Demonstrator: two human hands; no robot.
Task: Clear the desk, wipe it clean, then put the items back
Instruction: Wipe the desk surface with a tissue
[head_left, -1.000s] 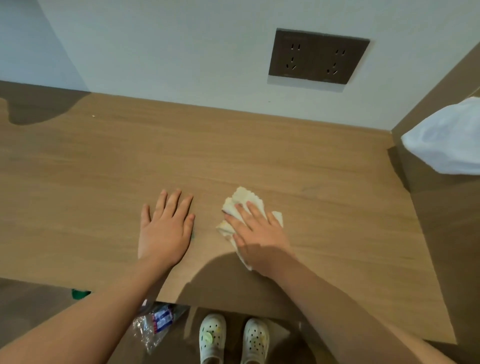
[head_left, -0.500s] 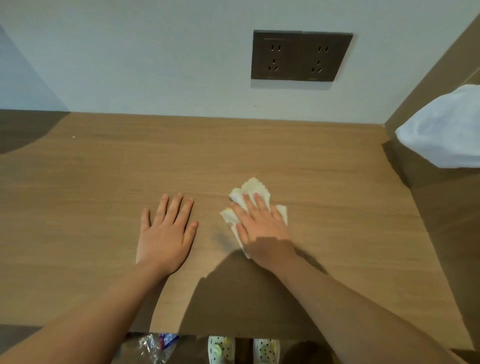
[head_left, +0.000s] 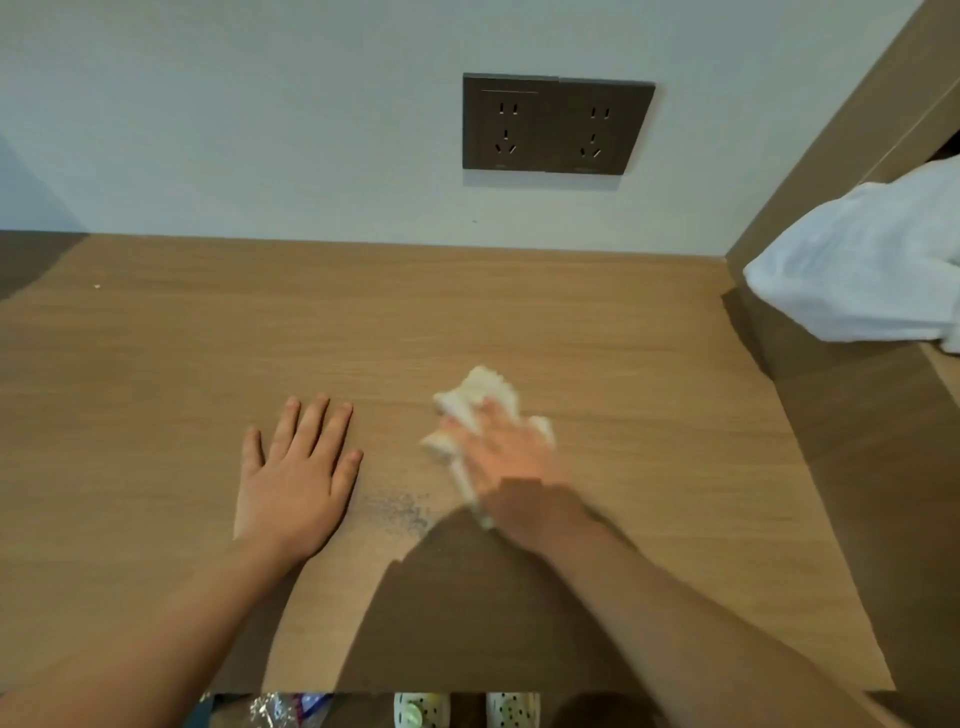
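The wooden desk (head_left: 519, 312) fills the middle of the head view. My right hand (head_left: 511, 467) lies flat with straight fingers on a crumpled cream cloth (head_left: 480, 389) and presses it to the desk, blurred by motion. My left hand (head_left: 296, 467) rests palm down on the wood, fingers spread, a hand's width left of the cloth. Between the two hands a faint damp or dusty smear (head_left: 397, 512) marks the surface.
A dark double wall socket (head_left: 556, 124) sits above the desk's back edge. A white fabric bundle (head_left: 857, 270) hangs over the wooden side panel (head_left: 831, 156) at right. Below the front edge show white clogs (head_left: 467, 709) and a plastic wrapper (head_left: 285, 709).
My right hand slid the cloth a little up and to the right, leaving a smear behind. The view tilted up toward the wall. My left hand stayed put.
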